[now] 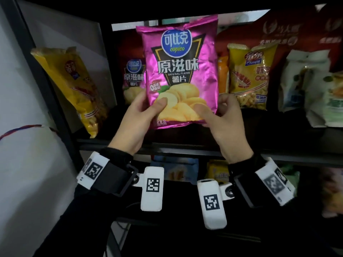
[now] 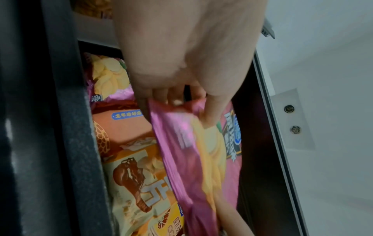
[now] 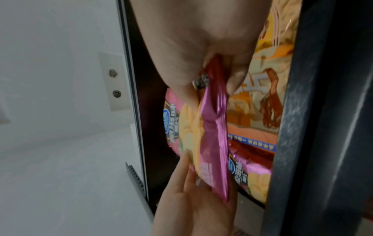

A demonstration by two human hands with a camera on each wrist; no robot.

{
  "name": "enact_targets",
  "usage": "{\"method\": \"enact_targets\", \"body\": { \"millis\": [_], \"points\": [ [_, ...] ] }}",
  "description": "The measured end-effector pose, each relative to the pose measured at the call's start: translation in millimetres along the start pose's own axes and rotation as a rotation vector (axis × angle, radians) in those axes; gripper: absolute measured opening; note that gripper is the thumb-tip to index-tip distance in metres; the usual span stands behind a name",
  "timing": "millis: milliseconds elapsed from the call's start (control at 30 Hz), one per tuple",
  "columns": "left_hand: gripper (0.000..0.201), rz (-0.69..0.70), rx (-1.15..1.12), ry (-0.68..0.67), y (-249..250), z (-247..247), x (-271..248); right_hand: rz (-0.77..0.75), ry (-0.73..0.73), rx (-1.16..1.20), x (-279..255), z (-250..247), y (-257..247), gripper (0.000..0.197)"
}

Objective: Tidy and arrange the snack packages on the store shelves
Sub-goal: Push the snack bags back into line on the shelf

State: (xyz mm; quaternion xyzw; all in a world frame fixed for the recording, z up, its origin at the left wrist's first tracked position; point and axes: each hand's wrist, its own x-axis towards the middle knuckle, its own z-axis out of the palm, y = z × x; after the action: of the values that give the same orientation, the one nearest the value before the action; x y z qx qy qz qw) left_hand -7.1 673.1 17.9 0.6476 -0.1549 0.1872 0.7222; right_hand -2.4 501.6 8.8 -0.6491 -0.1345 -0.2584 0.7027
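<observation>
Roughly mid-job, going by how things lie. Pink chip bag (image 1: 179,71) up in the air in front of the shelf (image 1: 185,143), upright and label out, not yet parked. Left hand (image 1: 138,117) pinching the bottom corner at 7 o'clock, thumb flat on the printed chips; right hand (image 1: 225,119) pinching the opposite corner at 5 o'clock. Both grips clamped on the bag, nothing released.

Already standing behind at 9 o'clock: a matching pink bag (image 1: 133,80), so probably headed next to that one. Yellow bag (image 1: 78,86) way out at 9 o'clock slumped against the side wall, clearly crooked, needs straightening. Shrimp-stick bag (image 1: 250,76) at 3 o'clock upright enough. White pouches (image 1: 304,80) further toward 3 o'clock jumbled, though too blurry to call properly.

Texture-wise: held bag is shiny metallic foil, crinkly, puffed with air, crimped seal on top slightly bent. Squashes easily, slides in fingers. Yellow ones look like matte-ish plastic film, floppier.
</observation>
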Motion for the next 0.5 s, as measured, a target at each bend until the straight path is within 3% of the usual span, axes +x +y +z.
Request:
{"method": "enact_targets", "body": {
  "millis": [133, 200, 367, 433, 500],
  "points": [
    [0.025, -0.063, 0.051, 0.06, -10.8, 8.5, 13.6, -0.241, 0.376, -0.029, -7.7, -35.8, -0.8, 0.034],
    [0.021, -0.091, 0.067, 0.101, -20.3, 9.3, 17.3, -0.293, 0.5, -0.106, -11.9, -54.7, 0.4, 0.035],
    [0.016, -0.153, 0.08, 0.157, -36.3, 9.3, 24.2, -0.271, 0.628, -0.409, -22.5, -84.3, 7.8, 0.034],
    [0.015, -0.163, 0.067, 0.161, -38.3, 7.9, 27.3, -0.182, 0.602, -0.452, -24.4, -89.6, 8.1, 0.037],
    [0.016, -0.17, 0.067, 0.153, -39.4, 7.0, 28.5, -0.068, 0.552, -0.663, -25.1, -91.8, 8.5, 0.042]
  ]
}}
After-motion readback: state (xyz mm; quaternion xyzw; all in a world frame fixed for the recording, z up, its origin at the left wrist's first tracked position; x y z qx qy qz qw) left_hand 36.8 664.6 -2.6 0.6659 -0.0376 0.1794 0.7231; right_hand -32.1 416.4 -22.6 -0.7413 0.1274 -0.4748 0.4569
